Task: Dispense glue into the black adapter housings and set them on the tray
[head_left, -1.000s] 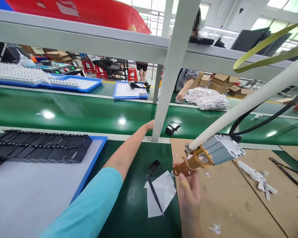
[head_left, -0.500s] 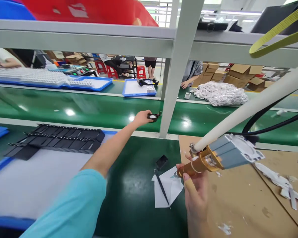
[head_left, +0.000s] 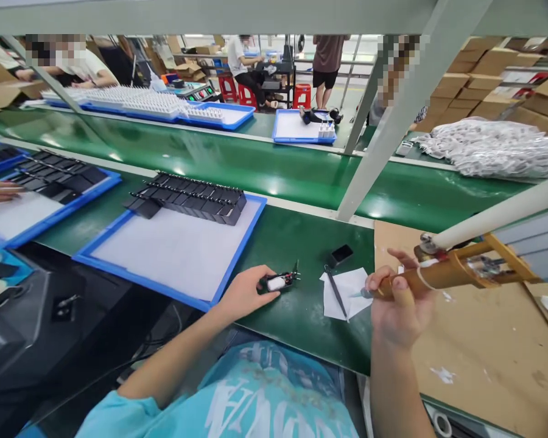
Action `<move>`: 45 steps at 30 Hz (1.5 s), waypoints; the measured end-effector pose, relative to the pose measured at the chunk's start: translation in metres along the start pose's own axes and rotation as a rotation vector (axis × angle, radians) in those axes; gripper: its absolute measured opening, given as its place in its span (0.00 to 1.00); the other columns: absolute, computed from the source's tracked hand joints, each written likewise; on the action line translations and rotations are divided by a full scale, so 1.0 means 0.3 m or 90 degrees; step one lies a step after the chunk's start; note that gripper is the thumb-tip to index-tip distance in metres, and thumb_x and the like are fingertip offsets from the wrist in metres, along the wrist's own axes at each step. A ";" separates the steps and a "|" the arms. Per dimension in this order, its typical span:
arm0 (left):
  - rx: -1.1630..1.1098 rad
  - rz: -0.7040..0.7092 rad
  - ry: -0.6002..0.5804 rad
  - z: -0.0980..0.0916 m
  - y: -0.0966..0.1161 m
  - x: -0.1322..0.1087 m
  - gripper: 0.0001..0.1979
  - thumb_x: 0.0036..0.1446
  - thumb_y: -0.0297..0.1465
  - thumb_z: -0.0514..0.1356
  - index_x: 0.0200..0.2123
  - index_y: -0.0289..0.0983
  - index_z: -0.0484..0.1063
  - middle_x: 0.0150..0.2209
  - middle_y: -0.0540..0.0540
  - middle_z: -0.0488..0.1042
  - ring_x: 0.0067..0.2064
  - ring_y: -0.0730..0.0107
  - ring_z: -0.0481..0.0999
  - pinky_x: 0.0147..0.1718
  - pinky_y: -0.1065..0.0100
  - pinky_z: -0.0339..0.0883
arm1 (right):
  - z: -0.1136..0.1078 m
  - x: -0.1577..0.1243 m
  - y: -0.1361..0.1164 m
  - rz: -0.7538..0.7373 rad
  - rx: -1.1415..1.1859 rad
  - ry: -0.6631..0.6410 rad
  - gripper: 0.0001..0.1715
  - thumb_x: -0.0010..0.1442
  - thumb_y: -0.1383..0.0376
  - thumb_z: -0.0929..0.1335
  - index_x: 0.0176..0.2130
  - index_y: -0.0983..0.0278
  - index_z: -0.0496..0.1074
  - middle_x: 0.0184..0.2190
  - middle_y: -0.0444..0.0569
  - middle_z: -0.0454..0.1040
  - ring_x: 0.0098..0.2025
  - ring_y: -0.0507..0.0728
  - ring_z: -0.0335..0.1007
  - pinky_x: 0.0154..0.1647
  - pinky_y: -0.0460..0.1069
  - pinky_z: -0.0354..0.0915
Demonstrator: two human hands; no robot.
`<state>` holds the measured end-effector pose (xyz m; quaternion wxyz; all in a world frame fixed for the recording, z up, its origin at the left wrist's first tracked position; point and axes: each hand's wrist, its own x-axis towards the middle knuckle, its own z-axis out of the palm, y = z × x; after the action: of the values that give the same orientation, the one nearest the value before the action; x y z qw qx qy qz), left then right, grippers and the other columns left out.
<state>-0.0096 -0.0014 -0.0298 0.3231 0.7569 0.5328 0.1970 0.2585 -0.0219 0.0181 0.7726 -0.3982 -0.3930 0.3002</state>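
My left hand [head_left: 244, 292] is closed around an open black power adapter [head_left: 278, 282] with metal prongs and a white part inside, just above the green tabletop. My right hand [head_left: 402, 307] grips the amber barrel of a glue dispenser [head_left: 442, 277], its thin bluish nozzle [head_left: 360, 293] pointing left over a sheet of white paper [head_left: 358, 281]. Black tweezers [head_left: 337, 293] lie across that paper. Just behind them is a small black case [head_left: 341, 253], hollow side up.
To the left, a blue-rimmed tray [head_left: 231, 271] holds rows of black adapters [head_left: 187, 196]. Cardboard [head_left: 479, 340] covers the right side. A slanted metal post [head_left: 383, 146] rises behind the bench, by a green conveyor [head_left: 256, 163]. Another person's hand [head_left: 0, 191] reaches in at far left.
My left hand has come back from over the conveyor edge to the near bench, still holding the adapter. The view has tilted down and turned left. My right hand keeps the dispenser.
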 end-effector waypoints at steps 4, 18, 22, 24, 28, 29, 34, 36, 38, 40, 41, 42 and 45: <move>0.017 0.116 0.124 0.076 -0.017 -0.034 0.18 0.55 0.34 0.63 0.49 0.40 0.67 0.47 0.42 0.72 0.47 0.59 0.74 0.45 0.59 0.71 | 0.029 -0.022 0.004 0.008 0.003 -0.040 0.19 0.57 0.59 0.68 0.50 0.53 0.68 0.50 0.48 0.68 0.22 0.46 0.64 0.19 0.47 0.61; -0.067 0.109 0.108 0.101 -0.041 -0.004 0.22 0.54 0.32 0.65 0.52 0.40 0.66 0.64 0.39 0.56 0.57 0.57 0.70 0.53 0.58 0.69 | 0.190 -0.077 0.005 0.050 0.136 -0.106 0.22 0.57 0.56 0.68 0.51 0.53 0.67 0.43 0.45 0.69 0.17 0.45 0.61 0.13 0.45 0.53; -0.022 0.043 0.070 0.113 -0.036 -0.009 0.17 0.56 0.38 0.64 0.45 0.38 0.67 0.43 0.44 0.76 0.45 0.57 0.77 0.43 0.58 0.71 | 0.253 -0.087 0.017 0.039 0.173 -0.117 0.22 0.57 0.54 0.68 0.50 0.53 0.67 0.41 0.44 0.69 0.16 0.44 0.61 0.12 0.45 0.53; -0.013 0.023 0.063 0.112 -0.016 -0.011 0.17 0.57 0.39 0.63 0.46 0.38 0.66 0.39 0.46 0.77 0.39 0.58 0.78 0.37 0.61 0.70 | 0.278 -0.089 0.022 0.031 0.179 -0.125 0.22 0.56 0.52 0.68 0.50 0.53 0.67 0.41 0.43 0.69 0.16 0.44 0.61 0.12 0.45 0.54; -0.033 0.070 0.090 0.093 0.025 -0.011 0.17 0.55 0.38 0.63 0.46 0.39 0.66 0.38 0.48 0.78 0.36 0.62 0.78 0.34 0.66 0.69 | 0.304 -0.085 0.025 0.029 0.192 -0.129 0.25 0.56 0.50 0.68 0.52 0.52 0.66 0.43 0.44 0.68 0.16 0.44 0.61 0.12 0.45 0.56; -0.042 0.085 0.099 0.087 0.031 -0.011 0.17 0.55 0.38 0.64 0.45 0.40 0.67 0.38 0.48 0.78 0.37 0.63 0.78 0.35 0.66 0.68 | 0.305 -0.083 0.025 0.028 0.194 -0.126 0.25 0.56 0.50 0.68 0.52 0.52 0.66 0.43 0.44 0.68 0.16 0.44 0.61 0.12 0.45 0.56; -0.074 0.109 0.108 0.064 0.048 -0.011 0.15 0.52 0.36 0.65 0.42 0.40 0.68 0.36 0.50 0.77 0.35 0.66 0.78 0.35 0.69 0.68 | 0.302 -0.073 0.025 0.018 0.192 -0.115 0.21 0.56 0.49 0.67 0.48 0.53 0.69 0.43 0.44 0.68 0.16 0.43 0.61 0.11 0.45 0.54; -0.083 0.108 0.106 0.058 0.053 -0.012 0.15 0.52 0.36 0.65 0.42 0.40 0.68 0.35 0.51 0.77 0.34 0.67 0.78 0.34 0.70 0.67 | 0.300 -0.071 0.025 0.015 0.193 -0.121 0.18 0.57 0.49 0.67 0.45 0.53 0.69 0.43 0.43 0.69 0.15 0.43 0.61 0.11 0.44 0.54; -0.092 0.104 0.104 0.055 0.059 -0.013 0.15 0.52 0.35 0.65 0.42 0.40 0.68 0.35 0.51 0.77 0.34 0.68 0.78 0.34 0.70 0.67 | 0.299 -0.071 0.025 0.012 0.196 -0.128 0.16 0.57 0.50 0.67 0.42 0.54 0.69 0.43 0.42 0.69 0.16 0.43 0.62 0.11 0.44 0.55; -0.097 0.096 0.103 0.053 0.062 -0.013 0.15 0.51 0.36 0.65 0.41 0.40 0.68 0.35 0.51 0.77 0.34 0.68 0.78 0.33 0.70 0.67 | 0.300 -0.072 0.024 0.009 0.201 -0.132 0.14 0.58 0.51 0.67 0.40 0.55 0.69 0.43 0.42 0.69 0.16 0.43 0.62 0.11 0.44 0.56; -0.098 0.091 0.101 0.053 0.063 -0.012 0.15 0.51 0.36 0.65 0.41 0.40 0.68 0.34 0.51 0.77 0.33 0.68 0.78 0.33 0.70 0.67 | 0.301 -0.073 0.023 0.008 0.202 -0.132 0.14 0.58 0.51 0.67 0.40 0.55 0.69 0.43 0.42 0.69 0.16 0.43 0.62 0.11 0.44 0.56; -0.099 0.087 0.100 0.053 0.063 -0.012 0.15 0.51 0.36 0.65 0.41 0.40 0.68 0.34 0.51 0.77 0.33 0.68 0.78 0.33 0.70 0.67 | 0.302 -0.074 0.022 0.009 0.202 -0.131 0.15 0.57 0.50 0.67 0.41 0.54 0.69 0.44 0.42 0.69 0.16 0.43 0.62 0.11 0.44 0.55; -0.100 0.081 0.096 0.052 0.060 -0.011 0.15 0.51 0.36 0.65 0.41 0.40 0.68 0.35 0.51 0.78 0.34 0.67 0.78 0.33 0.70 0.67 | 0.305 -0.075 0.019 0.022 0.198 -0.122 0.21 0.55 0.48 0.68 0.46 0.53 0.69 0.45 0.43 0.69 0.16 0.44 0.62 0.10 0.45 0.54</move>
<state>0.0115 -0.0129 -0.0281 0.3272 0.7447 0.4895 0.3144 0.1687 -0.0016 0.0391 0.7786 -0.2502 -0.4068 0.4071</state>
